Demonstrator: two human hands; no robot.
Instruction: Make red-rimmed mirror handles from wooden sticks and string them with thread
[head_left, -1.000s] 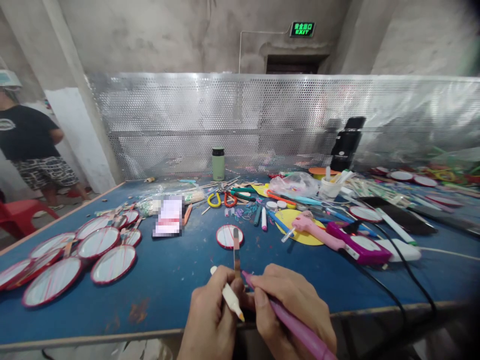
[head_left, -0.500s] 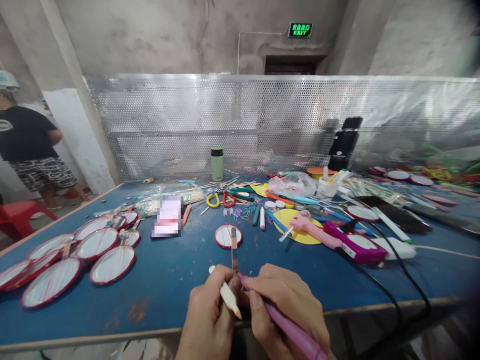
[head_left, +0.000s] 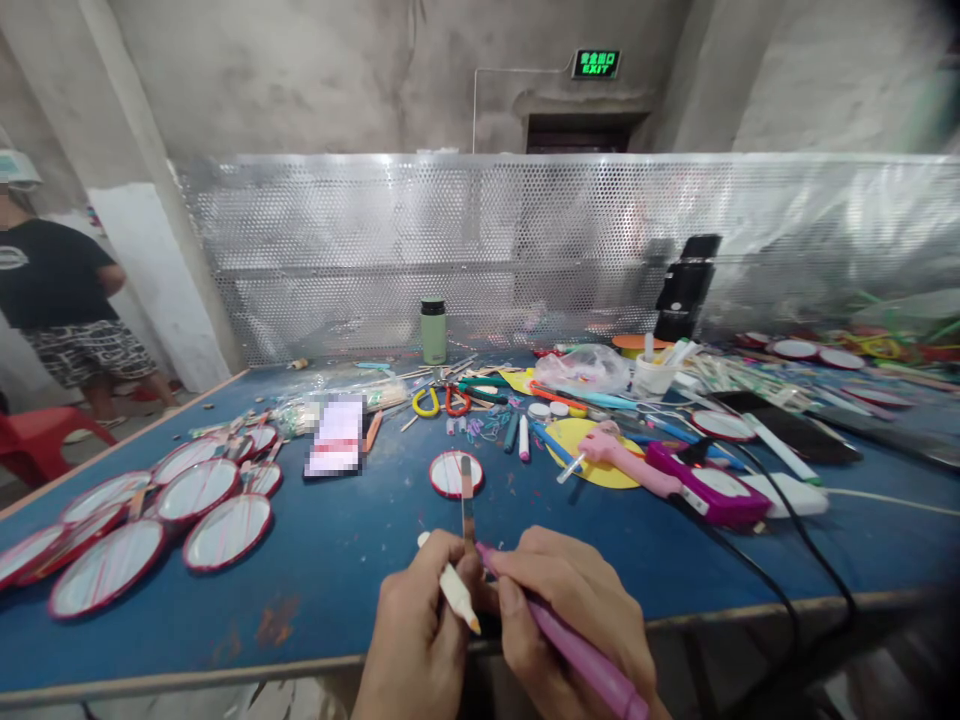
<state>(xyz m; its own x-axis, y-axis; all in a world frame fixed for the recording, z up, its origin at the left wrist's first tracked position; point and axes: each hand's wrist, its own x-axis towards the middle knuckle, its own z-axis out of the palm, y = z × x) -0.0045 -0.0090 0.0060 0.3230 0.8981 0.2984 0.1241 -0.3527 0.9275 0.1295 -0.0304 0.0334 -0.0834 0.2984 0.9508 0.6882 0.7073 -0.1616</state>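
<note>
At the near edge of the blue table (head_left: 337,560), my left hand (head_left: 416,640) is closed around a white marker (head_left: 454,592) with an orange tip and also pinches the lower end of a thin flat stick (head_left: 467,495). The stick runs up to a small red-rimmed white disc (head_left: 450,472) lying on the table. My right hand (head_left: 577,615) is closed on a pink marker (head_left: 581,660), its tip meeting the stick beside my left thumb.
Several red-rimmed discs (head_left: 150,515) lie at the left. Scissors (head_left: 442,400), markers, a pink glue gun (head_left: 637,470) with black cable, a yellow disc, a cup and a green bottle (head_left: 433,330) crowd the middle and right. A person (head_left: 60,300) stands beyond the table's left corner.
Both hands keep their grip and hardly move. The view has shifted slightly, nothing else differs.
</note>
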